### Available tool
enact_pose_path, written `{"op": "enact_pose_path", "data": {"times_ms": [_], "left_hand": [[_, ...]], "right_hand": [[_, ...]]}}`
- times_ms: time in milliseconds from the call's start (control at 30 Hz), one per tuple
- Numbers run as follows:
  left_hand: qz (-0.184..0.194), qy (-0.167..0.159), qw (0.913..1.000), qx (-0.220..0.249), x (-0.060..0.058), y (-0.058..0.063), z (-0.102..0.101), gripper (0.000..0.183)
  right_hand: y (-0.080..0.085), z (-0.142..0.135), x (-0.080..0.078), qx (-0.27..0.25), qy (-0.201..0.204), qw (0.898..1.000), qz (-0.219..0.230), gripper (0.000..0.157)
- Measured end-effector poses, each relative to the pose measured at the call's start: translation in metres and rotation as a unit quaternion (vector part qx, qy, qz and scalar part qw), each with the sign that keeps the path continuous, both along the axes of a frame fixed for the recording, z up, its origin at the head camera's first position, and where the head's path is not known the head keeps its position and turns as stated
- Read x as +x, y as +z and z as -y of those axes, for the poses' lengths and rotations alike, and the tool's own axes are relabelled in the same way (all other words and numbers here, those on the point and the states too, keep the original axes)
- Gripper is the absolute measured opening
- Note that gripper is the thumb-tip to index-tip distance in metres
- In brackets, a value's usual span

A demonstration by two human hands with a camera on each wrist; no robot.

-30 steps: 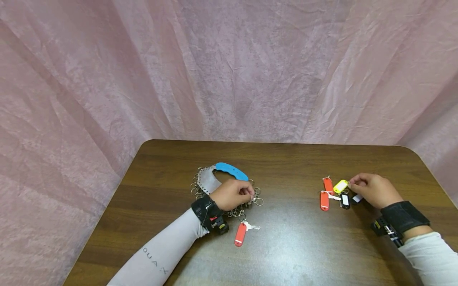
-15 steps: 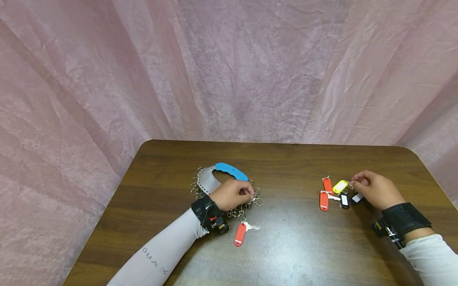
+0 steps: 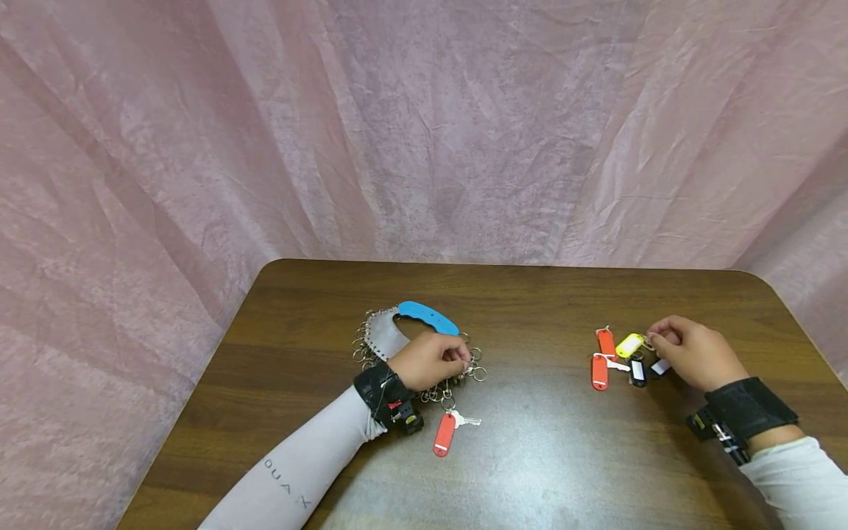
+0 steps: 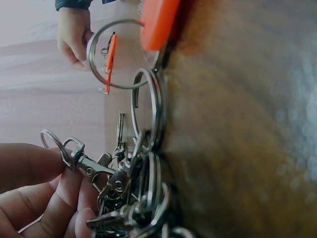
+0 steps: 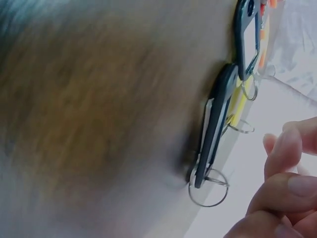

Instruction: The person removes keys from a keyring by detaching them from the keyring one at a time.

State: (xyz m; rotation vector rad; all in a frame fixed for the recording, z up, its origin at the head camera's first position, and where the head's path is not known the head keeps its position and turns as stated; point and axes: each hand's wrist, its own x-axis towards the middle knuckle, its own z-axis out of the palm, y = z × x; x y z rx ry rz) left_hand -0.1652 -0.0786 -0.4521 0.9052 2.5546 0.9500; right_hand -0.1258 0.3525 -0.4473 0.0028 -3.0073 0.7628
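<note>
In the head view my left hand (image 3: pixel 432 361) rests over a curved grey metal key holder (image 3: pixel 386 335) with a blue handle (image 3: pixel 429 316). Its thumb and finger pinch a small metal snap hook (image 4: pixel 86 166) with a ring, beside a cluster of rings (image 4: pixel 148 183). From the holder's near edge hangs a red key tag (image 3: pixel 444 434) with a silver key (image 3: pixel 467 420). My right hand (image 3: pixel 701 353) hovers by a yellow key tag (image 3: pixel 629 345). In the right wrist view its bent fingers (image 5: pixel 285 153) stand apart from that tag's ring (image 5: pixel 242 128), with nothing between them.
Beside the yellow tag lie two red key tags (image 3: pixel 599 372), a key (image 3: pixel 618 365) and a black key tag (image 3: pixel 638 372). Another black tag (image 5: pixel 213 124) with a white label lies under the right hand. A pink curtain (image 3: pixel 464 132) hangs behind the wooden table (image 3: pixel 543 456).
My right hand shifted slightly right, away from the yellow tag, so its ring shows, then moved slightly back left. The left hand and the key holder stay put.
</note>
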Motion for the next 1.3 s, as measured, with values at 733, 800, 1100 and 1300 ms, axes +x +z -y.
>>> {"op": "enact_pose_path", "data": {"times_ms": [733,800,1100,1300], "left_hand": [[0.009,-0.014,0.9998,0.013,0.003,0.001,-0.001,0.006],[0.009,-0.017,0.9997,0.012,0.003,0.001,-0.001,0.005],[0.008,-0.029,0.9995,0.010,0.004,0.003,-0.001,0.004],[0.000,-0.033,0.9994,0.014,0.004,0.003,-0.002,0.004]], "right_hand": [[0.004,0.023,0.009,-0.016,0.009,1.000,-0.021,0.024],[0.004,0.025,0.010,-0.016,0.008,1.000,-0.014,0.025],[0.004,0.036,0.013,-0.018,0.021,0.999,-0.041,0.018],[0.004,0.045,0.015,-0.027,0.040,0.997,-0.059,0.015]]}}
